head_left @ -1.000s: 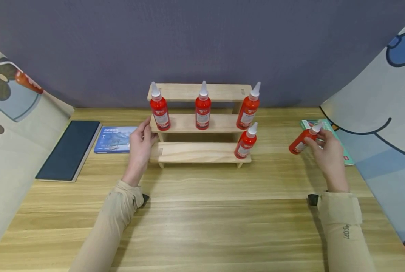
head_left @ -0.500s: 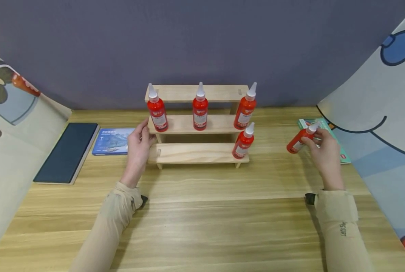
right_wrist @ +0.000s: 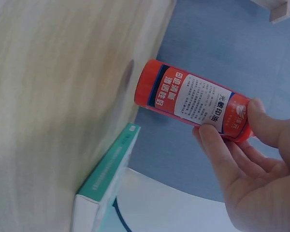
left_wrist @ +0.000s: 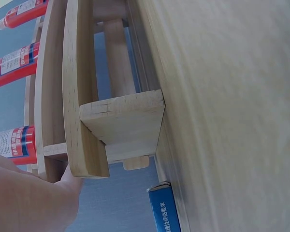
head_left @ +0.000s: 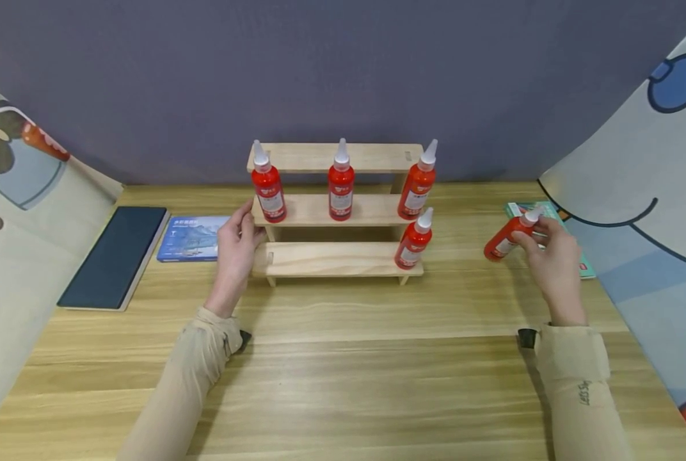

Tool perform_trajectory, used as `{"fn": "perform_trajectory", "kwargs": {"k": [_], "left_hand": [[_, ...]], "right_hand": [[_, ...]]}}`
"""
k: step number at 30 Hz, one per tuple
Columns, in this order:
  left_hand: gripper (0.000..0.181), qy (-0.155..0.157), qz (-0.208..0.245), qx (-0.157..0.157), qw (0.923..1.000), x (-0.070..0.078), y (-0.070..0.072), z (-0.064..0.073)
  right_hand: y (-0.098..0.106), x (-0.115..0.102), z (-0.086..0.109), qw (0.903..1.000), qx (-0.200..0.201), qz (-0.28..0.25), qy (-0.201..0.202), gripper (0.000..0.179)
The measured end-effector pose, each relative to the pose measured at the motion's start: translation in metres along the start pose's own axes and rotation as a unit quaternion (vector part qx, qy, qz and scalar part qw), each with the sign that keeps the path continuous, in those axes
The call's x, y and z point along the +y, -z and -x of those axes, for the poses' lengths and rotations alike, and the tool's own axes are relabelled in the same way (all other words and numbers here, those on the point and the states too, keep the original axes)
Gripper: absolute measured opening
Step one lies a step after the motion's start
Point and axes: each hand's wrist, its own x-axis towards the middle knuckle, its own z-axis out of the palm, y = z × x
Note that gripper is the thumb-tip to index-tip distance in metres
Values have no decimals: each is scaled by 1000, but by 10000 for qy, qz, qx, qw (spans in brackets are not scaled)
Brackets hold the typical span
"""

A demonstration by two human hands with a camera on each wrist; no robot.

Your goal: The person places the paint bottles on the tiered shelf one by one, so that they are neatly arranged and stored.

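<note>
A three-step wooden display rack (head_left: 320, 259) stands at the back of the table. My left hand (head_left: 236, 246) grips the left end of its middle step; in the left wrist view the thumb lies beside that step's end. Three red ink bottles with white pointed caps stand on the middle step: a left one (head_left: 271, 192), a center one (head_left: 341, 189) and a right one (head_left: 418, 189). Another red bottle (head_left: 414, 246) stands at the right end of the lowest step. To the right, my right hand (head_left: 553, 262) pinches a tilted red ink bottle (right_wrist: 193, 99) near its neck, raised off the table.
A green-and-white box (right_wrist: 108, 164) lies beneath the right hand at the table's right side. On the left lie a blue box with a mountain picture (head_left: 190, 240) and a dark notebook (head_left: 115, 256). A grey-blue partition (head_left: 343, 77) closes off the back.
Both hands keep their holds. The whole head view has shifted slightly; the rack and the standing bottles stay put, and the held bottle remains tilted right of the rack.
</note>
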Motion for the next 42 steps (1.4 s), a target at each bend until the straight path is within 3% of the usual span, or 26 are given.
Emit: {"fn": "perform_trajectory", "kwargs": {"k": [13, 26, 42], "left_hand": [[47, -38, -14, 5, 10000, -1, 0, 0], [47, 7, -83, -22, 10000, 0, 0, 0], [47, -29, -85, -22, 10000, 0, 0, 0]], "right_hand": [[16, -25, 17, 9993, 49, -11, 381, 48], [31, -64, 43, 9972, 43, 102, 736, 49], [33, -104, 73, 9944, 38, -160, 1046, 46]]}}
